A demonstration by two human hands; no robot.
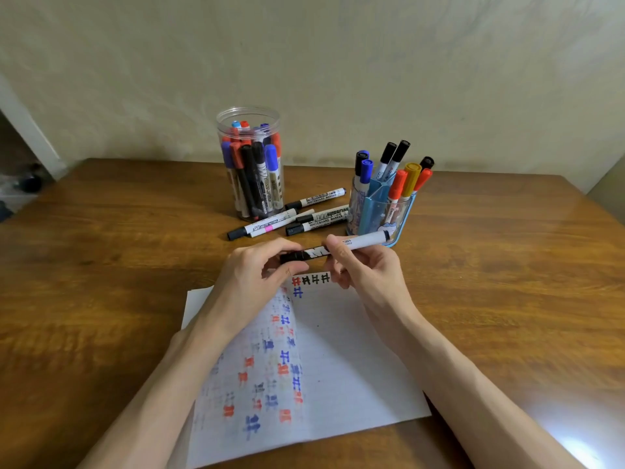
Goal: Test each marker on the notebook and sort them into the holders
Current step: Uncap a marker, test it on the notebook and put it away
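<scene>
Your left hand and right hand hold 1 marker level above the notebook. Left fingers are closed on its black cap, right fingers pinch the white barrel. Behind on the bench: 4 loose markers, a clear jar and a blue holder, both with markers in them.

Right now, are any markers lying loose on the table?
Yes, several loose markers lie on the table between the clear jar and blue holder.
</scene>
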